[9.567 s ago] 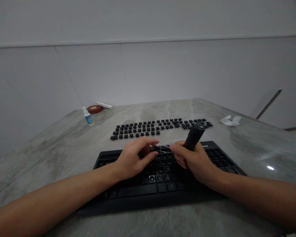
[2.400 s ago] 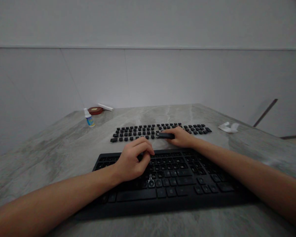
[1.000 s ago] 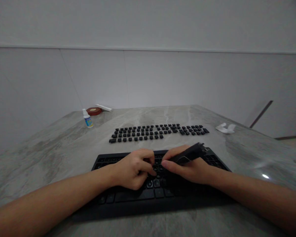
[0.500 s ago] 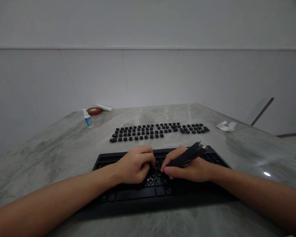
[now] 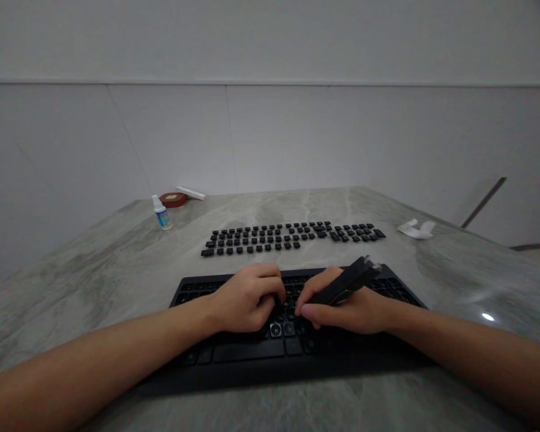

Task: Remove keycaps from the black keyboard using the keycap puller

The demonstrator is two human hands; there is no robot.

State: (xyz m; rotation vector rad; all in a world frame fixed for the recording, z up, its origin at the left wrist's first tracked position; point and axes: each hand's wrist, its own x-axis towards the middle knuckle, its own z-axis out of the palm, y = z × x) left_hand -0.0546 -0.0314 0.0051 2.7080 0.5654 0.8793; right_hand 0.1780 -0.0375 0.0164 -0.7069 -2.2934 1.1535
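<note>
Fingers (image 5: 267, 285) over kybd (image 5: 247, 352) on gry marbled tbl (image 5: 94, 270), pale wall (image 5: 279, 138) bhnd.

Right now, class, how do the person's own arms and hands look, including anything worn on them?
The left forearm and right forearm are bare where visible, without sleeves, watch or bracelet. The left hand and right hand are ungloved; no ring shows, though parts are hidden.

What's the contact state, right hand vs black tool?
Touching. The head view shows it: the right hand holds the black tool between thumb and index finger, with one end sticking out past the hand.
</note>
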